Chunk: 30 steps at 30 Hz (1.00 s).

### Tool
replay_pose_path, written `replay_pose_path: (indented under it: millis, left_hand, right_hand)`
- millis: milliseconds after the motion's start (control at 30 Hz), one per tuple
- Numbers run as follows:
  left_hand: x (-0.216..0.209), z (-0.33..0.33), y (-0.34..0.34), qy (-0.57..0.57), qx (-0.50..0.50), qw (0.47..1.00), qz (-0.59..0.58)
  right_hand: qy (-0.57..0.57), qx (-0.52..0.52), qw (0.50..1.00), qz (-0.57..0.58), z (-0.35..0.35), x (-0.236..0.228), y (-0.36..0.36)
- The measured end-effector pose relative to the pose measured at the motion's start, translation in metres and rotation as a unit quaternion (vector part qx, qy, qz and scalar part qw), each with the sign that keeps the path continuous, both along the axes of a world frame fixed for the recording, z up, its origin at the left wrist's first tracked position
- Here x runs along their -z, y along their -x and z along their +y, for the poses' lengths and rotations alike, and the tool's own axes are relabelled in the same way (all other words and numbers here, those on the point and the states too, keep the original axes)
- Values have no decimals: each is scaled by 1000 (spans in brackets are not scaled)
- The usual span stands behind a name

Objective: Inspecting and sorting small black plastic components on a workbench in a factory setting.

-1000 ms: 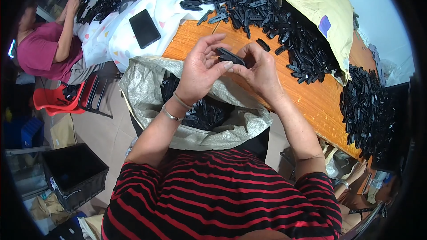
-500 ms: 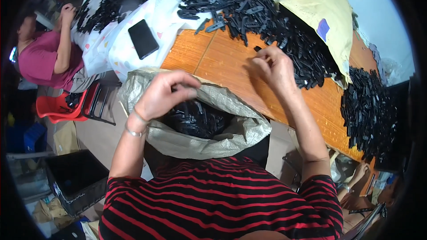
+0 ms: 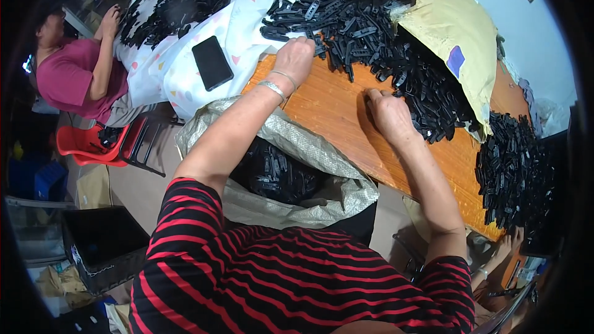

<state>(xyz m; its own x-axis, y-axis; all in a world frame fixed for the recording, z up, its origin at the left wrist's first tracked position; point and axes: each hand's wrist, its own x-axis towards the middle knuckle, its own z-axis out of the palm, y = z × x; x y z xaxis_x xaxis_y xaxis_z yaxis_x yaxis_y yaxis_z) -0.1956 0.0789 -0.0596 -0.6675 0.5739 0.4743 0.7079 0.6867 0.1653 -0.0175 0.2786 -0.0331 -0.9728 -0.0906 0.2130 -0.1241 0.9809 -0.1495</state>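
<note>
A large heap of slim black plastic pieces (image 3: pixel 359 31) lies across the wooden table (image 3: pixel 334 105). At its left edge my left hand (image 3: pixel 295 60) is reached out with fingers curled in, and its fingertips are hidden. My right hand (image 3: pixel 391 116) rests by the heap's near edge. Its fingers are bent and closed; whatever they hold is too small or hidden to make out. Between my forearms and against my body stands a gaping grey woven sack (image 3: pixel 346 201), with more black pieces (image 3: pixel 275 170) inside.
A yellowish paper sack (image 3: pixel 458 18) spills over the heap. Left of it, a phone (image 3: pixel 212 63) lies on patterned white plastic sheeting (image 3: pixel 167 80). Another heap (image 3: pixel 507 167) is at right, with another person's hand (image 3: pixel 510 244) beside it. A person in a magenta top (image 3: pixel 74 80) sits left, near a red chair (image 3: pixel 93 145).
My left hand has gone from above the woven sack forward to the heap's left edge. My right hand has shifted slightly nearer to me. The whole view has also moved a little.
</note>
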Motion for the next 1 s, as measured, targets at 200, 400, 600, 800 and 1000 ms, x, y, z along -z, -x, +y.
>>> replay_pose_path:
  millis: [200, 400, 600, 800, 1000]
  left_hand:
    - [-14, -14, -23, -85, 17, 994, -69]
    - [-16, -33, -60, -193, 103, 964, -150]
    - [-33, -36, -103, -382, 107, 745, -536]
    - [-30, -41, -115, -491, 175, 675, -522]
    - [-36, -38, -120, -570, 186, 613, -514]
  right_hand:
    - [19, -30, 997, -71, 2, -12, -13]
    - [145, -26, 989, -28, -18, -35, -12]
    - [249, -46, 961, 110, -51, -53, -3]
    - [220, -52, 971, 77, -63, -58, -1]
    - [303, -12, 953, 31, -69, -57, -1]
